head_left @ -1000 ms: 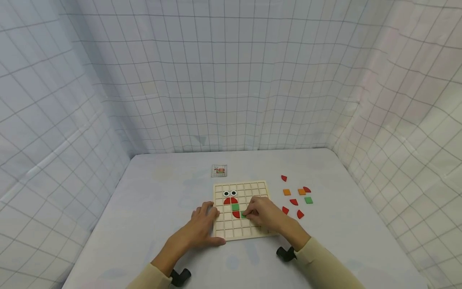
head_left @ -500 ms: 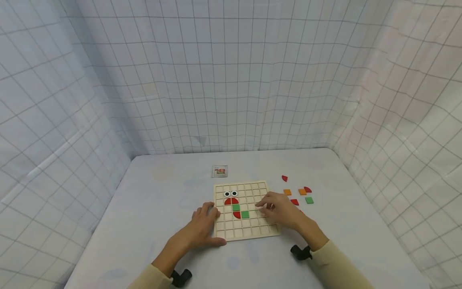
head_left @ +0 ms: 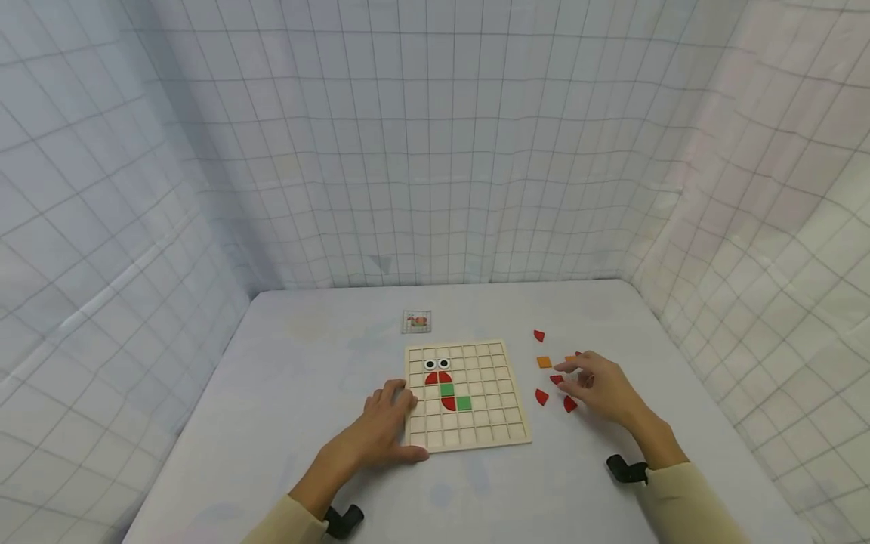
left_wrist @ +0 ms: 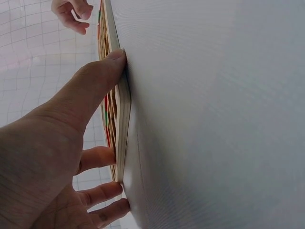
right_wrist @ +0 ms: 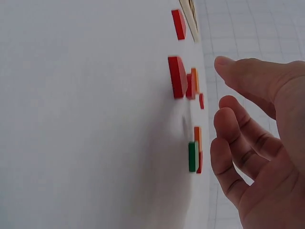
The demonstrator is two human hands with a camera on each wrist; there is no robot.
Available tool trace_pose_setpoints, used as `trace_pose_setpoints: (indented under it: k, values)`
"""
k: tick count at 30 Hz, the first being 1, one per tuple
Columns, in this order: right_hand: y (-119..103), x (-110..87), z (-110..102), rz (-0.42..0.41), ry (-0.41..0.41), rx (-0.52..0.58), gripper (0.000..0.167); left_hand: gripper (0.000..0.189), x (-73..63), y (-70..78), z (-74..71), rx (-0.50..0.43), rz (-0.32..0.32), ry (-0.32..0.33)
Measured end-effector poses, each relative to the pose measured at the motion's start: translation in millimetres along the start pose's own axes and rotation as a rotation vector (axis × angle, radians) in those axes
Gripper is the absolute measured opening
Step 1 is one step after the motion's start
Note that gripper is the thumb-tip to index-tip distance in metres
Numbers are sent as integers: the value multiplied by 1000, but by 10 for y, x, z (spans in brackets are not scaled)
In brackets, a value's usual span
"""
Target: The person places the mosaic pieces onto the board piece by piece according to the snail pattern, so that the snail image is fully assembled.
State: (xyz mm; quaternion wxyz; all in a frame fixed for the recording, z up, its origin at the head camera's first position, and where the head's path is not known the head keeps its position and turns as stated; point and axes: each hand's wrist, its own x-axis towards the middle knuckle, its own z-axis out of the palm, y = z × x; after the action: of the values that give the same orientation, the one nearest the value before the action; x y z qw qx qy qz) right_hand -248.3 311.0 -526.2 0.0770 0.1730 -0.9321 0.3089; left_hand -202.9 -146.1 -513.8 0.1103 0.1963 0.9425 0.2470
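A wooden grid board (head_left: 492, 415) lies on the table, holding two eye tiles (head_left: 437, 364), red quarter-round tiles (head_left: 448, 404) and two green squares (head_left: 464, 403). My left hand (head_left: 384, 431) rests at its near left corner, thumb (left_wrist: 112, 64) against the front edge and fingers spread along the left side. To the right of the board my right hand (head_left: 601, 389), fingers loosely bent and holding nothing, hovers over loose tiles. Beneath it in the right wrist view are a green square (right_wrist: 192, 156) and red quarter-rounds (right_wrist: 176, 76). The head view has that green square hidden behind the hand.
Behind the board lies a small picture card (head_left: 417, 322). More loose tiles are scattered right of the board, among them an orange square (head_left: 544, 363) and a red quarter-round (head_left: 539, 335). White grid-patterned curtains (head_left: 435, 151) enclose the table's back and sides.
My right hand has let go of the second green square, leaving it in the grid, and has moved right, off the board to the loose tiles. The left hand has stayed in place.
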Motion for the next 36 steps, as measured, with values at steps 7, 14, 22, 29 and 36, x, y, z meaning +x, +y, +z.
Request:
trace_pose_setpoints:
  k: [7, 14, 22, 29, 36]
  values:
    - [281, -105, -161, 141, -29, -8, 35, 87, -2, 12, 7, -18, -12, -6]
    - [443, -103, -227, 209, -67, 5, 38, 87, 17, 3, 16, -11, 1, -2]
    - [449, -98, -234, 243, -94, 20, 33, 88, 1, -3, -10, -11, -1, -2]
    - [468, -77, -252, 255, -100, 25, 25, 87, 34, -19, -14, 5, -4, -5]
    - [464, -83, -254, 274, -98, 19, 22, 87, 35, -2, -36, -5, -11, -17]
